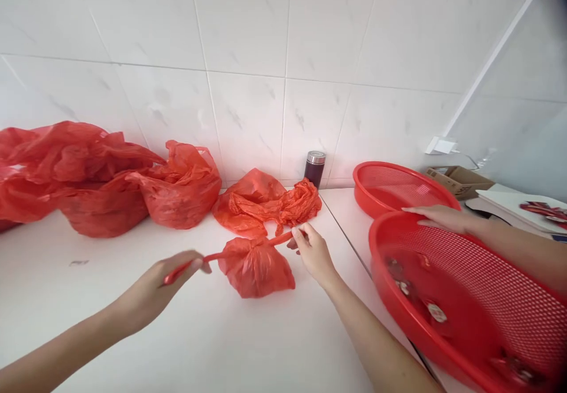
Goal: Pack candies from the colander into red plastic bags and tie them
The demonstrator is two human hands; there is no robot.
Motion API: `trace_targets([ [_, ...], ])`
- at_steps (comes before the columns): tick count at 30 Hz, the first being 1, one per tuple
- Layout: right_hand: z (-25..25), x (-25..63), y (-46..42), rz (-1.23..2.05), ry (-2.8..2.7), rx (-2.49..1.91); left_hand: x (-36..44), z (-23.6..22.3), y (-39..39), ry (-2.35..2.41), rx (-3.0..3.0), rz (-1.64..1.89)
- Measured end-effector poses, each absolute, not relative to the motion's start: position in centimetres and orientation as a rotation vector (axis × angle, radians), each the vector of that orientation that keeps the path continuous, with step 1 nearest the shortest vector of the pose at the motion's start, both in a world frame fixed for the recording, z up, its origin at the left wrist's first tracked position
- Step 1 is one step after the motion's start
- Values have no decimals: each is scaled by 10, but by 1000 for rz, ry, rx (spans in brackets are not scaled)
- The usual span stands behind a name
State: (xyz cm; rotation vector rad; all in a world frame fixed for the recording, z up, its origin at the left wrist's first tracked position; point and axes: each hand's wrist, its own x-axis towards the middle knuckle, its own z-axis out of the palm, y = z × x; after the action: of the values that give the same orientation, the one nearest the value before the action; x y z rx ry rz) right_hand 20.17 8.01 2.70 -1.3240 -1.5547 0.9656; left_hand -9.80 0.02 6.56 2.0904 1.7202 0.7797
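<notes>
A small filled red plastic bag (259, 269) rests on the white table (212, 346), gathered and twisted at its top. My left hand (177, 275) is closed around one handle of the bag, pulled out to the left, with its end sticking out past the fingers. The other handle is pinched in my right hand (312, 251), drawn out to the upper right. Both handles look taut. What the bag holds cannot be made out through the plastic. Just behind it lie crumpled red plastic bags (257, 198).
Filled red bags (181, 186) line the wall at left. A dark flask (315, 168) stands behind. At right, another person's hand (443, 218) touches a tilted red basket (447, 298) with a few wrapped pieces; a second red basket (361, 195) and a cardboard box (460, 181) sit beyond.
</notes>
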Motion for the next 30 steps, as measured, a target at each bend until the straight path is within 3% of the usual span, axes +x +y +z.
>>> trace_targets([
  [7, 6, 149, 63, 729, -1806, -1371, -57, 40, 59, 1649, 2193, 946],
  [16, -9, 176, 87, 881, -1656, -1247, -38, 8, 100, 1945, 2100, 700],
  [30, -45, 180, 110, 434, -1865, -1554, -48, -19, 112, 2078, 2176, 227],
])
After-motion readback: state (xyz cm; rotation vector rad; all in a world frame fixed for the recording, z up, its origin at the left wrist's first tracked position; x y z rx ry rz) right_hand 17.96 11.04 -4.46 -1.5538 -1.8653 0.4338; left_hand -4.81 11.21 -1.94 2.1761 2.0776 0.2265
